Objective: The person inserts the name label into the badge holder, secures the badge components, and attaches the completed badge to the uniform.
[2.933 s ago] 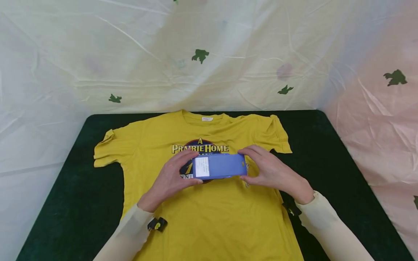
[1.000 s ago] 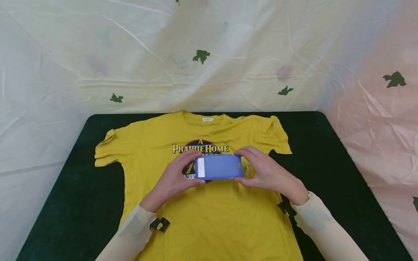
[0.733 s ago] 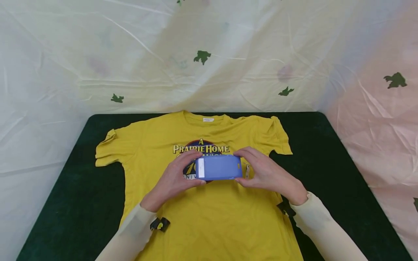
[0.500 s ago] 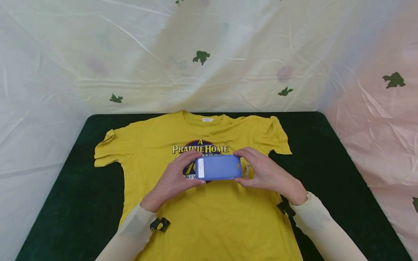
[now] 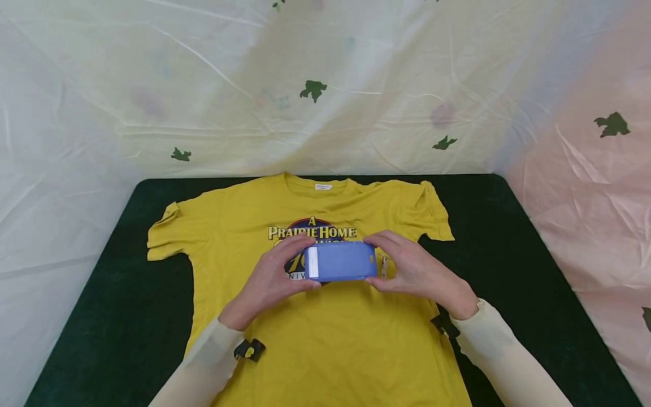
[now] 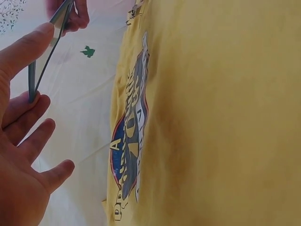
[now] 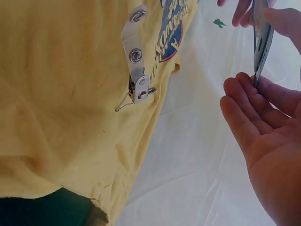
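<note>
A blue phone (image 5: 342, 261) is held level, long side across, above the chest print of a yellow T-shirt (image 5: 330, 339). The face towards the head camera has a white strip at its left end and a small yellowish slot at its right. My left hand (image 5: 267, 277) pinches the left end between thumb and fingers. At the other end my right hand (image 5: 419, 274) pinches it the same way. The left wrist view shows the phone (image 6: 51, 47) nearly edge-on, apart from the shirt. A strap clip (image 7: 136, 56) with metal snaps lies on the shirt.
The shirt lies spread, neckline at the far side, over a dark green table (image 5: 508, 249). A pale cloth (image 5: 229, 85) with green leaf-like shapes hangs behind and at both sides. Black pieces (image 5: 249, 350) sit at both cuffs.
Since the oldest frame, my right hand has shifted slightly left with the phone's right end. The phone looks shorter and its white patch narrower. Hardly anything differs over the last half second.
</note>
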Demonstrator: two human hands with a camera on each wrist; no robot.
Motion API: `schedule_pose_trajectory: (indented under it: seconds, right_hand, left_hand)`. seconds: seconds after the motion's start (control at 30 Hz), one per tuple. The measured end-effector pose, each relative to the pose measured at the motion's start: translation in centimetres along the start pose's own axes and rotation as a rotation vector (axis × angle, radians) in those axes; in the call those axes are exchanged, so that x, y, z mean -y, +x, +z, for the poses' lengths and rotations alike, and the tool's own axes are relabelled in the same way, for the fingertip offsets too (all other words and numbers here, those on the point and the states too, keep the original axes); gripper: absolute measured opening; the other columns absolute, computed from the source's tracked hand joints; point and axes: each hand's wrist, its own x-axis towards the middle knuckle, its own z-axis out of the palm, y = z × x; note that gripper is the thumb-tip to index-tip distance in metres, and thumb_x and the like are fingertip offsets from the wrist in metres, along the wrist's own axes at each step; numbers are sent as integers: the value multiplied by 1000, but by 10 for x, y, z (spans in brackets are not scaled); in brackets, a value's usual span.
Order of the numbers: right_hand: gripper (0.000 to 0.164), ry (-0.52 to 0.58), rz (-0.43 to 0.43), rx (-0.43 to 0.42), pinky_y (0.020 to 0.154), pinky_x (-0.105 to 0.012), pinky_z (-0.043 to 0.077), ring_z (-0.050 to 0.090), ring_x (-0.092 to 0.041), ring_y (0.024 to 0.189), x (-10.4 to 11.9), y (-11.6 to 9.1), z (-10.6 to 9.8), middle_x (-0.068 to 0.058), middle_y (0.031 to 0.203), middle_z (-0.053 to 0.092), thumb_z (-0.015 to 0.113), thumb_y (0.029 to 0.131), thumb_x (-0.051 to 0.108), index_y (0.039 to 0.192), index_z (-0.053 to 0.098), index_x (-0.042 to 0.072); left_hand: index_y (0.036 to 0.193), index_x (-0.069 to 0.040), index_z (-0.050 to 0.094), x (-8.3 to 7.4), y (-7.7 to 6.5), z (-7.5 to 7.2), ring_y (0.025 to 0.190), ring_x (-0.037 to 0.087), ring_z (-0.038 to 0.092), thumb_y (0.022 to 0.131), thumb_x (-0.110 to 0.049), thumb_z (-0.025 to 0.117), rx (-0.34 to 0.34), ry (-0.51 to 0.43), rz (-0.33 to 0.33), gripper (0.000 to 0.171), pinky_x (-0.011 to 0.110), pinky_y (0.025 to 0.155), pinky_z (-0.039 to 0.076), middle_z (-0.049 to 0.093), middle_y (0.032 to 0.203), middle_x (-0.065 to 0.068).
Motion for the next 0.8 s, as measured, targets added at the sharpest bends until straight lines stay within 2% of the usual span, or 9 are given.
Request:
schedule_pose_trajectory:
  seconds: [0.33, 0.5, 0.8]
  right_hand:
    - [67, -5, -39, -16, 89, -39, 51, 58, -21, 105, -1, -1, 1, -1, 123, 56, 82, 76, 39, 129, 55, 9]
    - [68, -4, -59, -34, 88, -40, 52, 58, -21, 104, -2, 0, 2, -2, 123, 56, 83, 75, 38, 129, 55, 9]
    - [69, 41, -34, -6, 91, -38, 50, 56, -19, 108, -5, -1, -3, 1, 126, 54, 81, 77, 41, 133, 53, 11]
  left_hand:
    - [139, -21, 54, -1, 1, -1, 132, 24, 41, 70, -41, 86, 5, 29, 2, 78, 55, 104, 36, 46, 145, 3]
    - [138, -21, 55, -3, 0, -1, 131, 24, 43, 70, -41, 87, -14, 37, 6, 78, 54, 103, 37, 49, 144, 4]
    - [137, -20, 55, -4, 1, -2, 132, 21, 42, 69, -40, 87, -40, 29, 24, 78, 52, 105, 36, 49, 142, 1]
